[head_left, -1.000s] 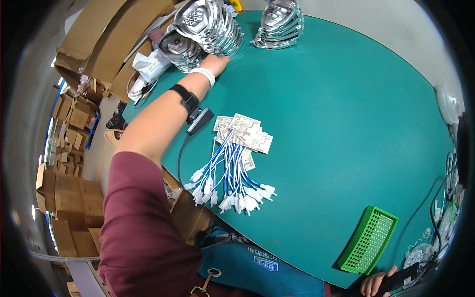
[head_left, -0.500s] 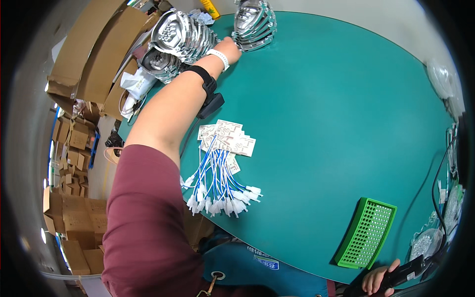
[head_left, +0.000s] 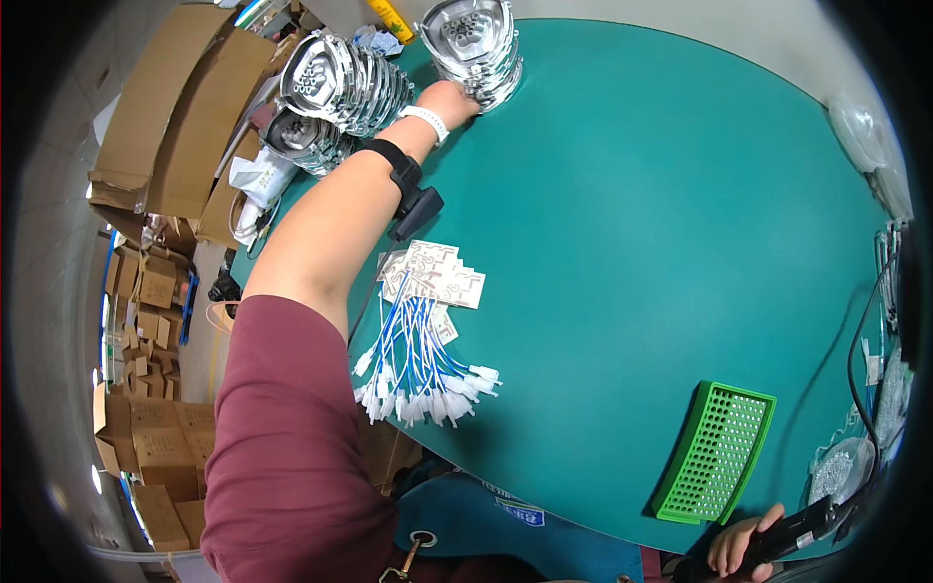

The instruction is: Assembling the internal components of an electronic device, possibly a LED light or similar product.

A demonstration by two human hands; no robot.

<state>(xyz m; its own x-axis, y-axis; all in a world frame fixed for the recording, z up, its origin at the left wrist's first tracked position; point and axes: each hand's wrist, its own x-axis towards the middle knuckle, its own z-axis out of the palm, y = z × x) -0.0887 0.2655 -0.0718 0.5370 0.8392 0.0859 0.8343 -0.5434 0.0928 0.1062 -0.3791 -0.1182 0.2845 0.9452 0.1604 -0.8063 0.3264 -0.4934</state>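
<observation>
My left hand (head_left: 449,103) reaches to the far edge of the table and is closed at the base of a stack of shiny silver lamp housings (head_left: 470,37). Its fingertips are partly hidden against the metal. To the left of that hand are more nested silver housings (head_left: 321,76). At the lower right, my right hand (head_left: 736,547) is wrapped round a black electric screwdriver (head_left: 792,533). Nearest to it lies a green perforated tray (head_left: 716,454) with small pale pieces in many holes. Below my left forearm are flat white circuit boards (head_left: 449,276) with blue and white wires (head_left: 418,335) ending in white connectors.
The green tabletop (head_left: 622,223) has a curved edge. A yellow cylinder (head_left: 391,19) stands at the far left. Cardboard boxes (head_left: 160,117) line the left side. Clear plastic bags (head_left: 842,470) and a black cable (head_left: 851,364) lie along the right edge.
The stack at my left hand has tipped, so its top housing now faces me more, and the hand stays at its base. The whole view has shifted slightly. My right hand keeps its hold.
</observation>
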